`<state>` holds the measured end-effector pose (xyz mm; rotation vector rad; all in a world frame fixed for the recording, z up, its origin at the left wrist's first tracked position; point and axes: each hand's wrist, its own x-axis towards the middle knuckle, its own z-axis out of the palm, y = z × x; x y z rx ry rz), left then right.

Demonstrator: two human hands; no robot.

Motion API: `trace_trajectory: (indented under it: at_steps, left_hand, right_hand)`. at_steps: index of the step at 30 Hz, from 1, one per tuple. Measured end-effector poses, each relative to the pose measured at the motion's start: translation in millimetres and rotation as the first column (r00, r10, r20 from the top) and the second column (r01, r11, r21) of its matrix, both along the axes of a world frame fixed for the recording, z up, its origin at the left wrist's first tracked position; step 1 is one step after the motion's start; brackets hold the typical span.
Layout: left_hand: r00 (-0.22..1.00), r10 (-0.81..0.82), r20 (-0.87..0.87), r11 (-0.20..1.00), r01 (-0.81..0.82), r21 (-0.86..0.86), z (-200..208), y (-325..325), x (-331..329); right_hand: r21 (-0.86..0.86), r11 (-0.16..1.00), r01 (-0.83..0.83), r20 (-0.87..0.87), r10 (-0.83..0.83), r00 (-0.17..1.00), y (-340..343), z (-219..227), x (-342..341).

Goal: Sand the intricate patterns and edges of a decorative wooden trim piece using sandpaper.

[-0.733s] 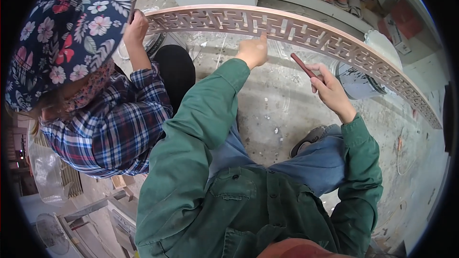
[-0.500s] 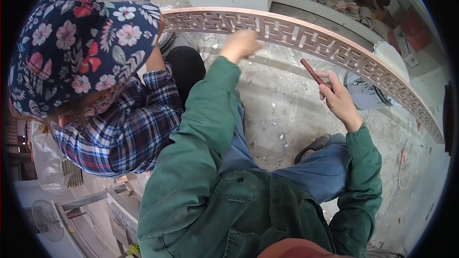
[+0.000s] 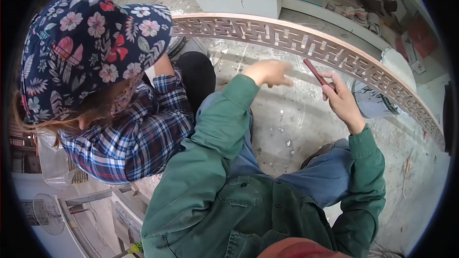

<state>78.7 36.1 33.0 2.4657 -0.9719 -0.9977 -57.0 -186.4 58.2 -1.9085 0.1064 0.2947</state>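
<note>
A long fretwork panel [image 3: 310, 41], pinkish brown with an angular cut-out pattern, stretches across the far side and looks curved. In my right hand [image 3: 345, 101] is a slim dark red stick [image 3: 314, 71], pinched between thumb and fingers. Its upper end points at the panel's near face; whether it touches cannot be told. My left hand [image 3: 267, 72] hovers over the floor on the near side of the panel, left of the stick. Its fingers reach rightward, somewhat blurred, holding nothing I can see.
A co-worker in a flowered cap [image 3: 91, 52] and plaid shirt [image 3: 138, 136] sits close on my left. Pails [image 3: 375, 99] stand under the panel's right part. Behind it is a shelf with cluttered items [image 3: 356, 14]. A grey frame [image 3: 91, 193] lies at the lower left.
My left hand has moved away from the panel, toward me and to the right. My right hand keeps hold of the stick in nearly the same place. The whole view has shifted slightly.
</note>
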Motion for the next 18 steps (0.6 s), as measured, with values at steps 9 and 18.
trace_trajectory:
  at_steps: [9,18]
  left_hand:
    - [0.948,-0.045,0.316,0.999,0.044,0.011,-11,-22,-1]
    - [0.919,-0.153,0.363,0.978,0.193,-0.076,-51,-69,-5]
  right_hand:
    - [0.009,1.0,-0.01,0.027,0.01,1.0,-15,-15,-3]
    - [-0.008,1.0,-0.01,-0.035,0.009,0.999,-26,-22,-12]
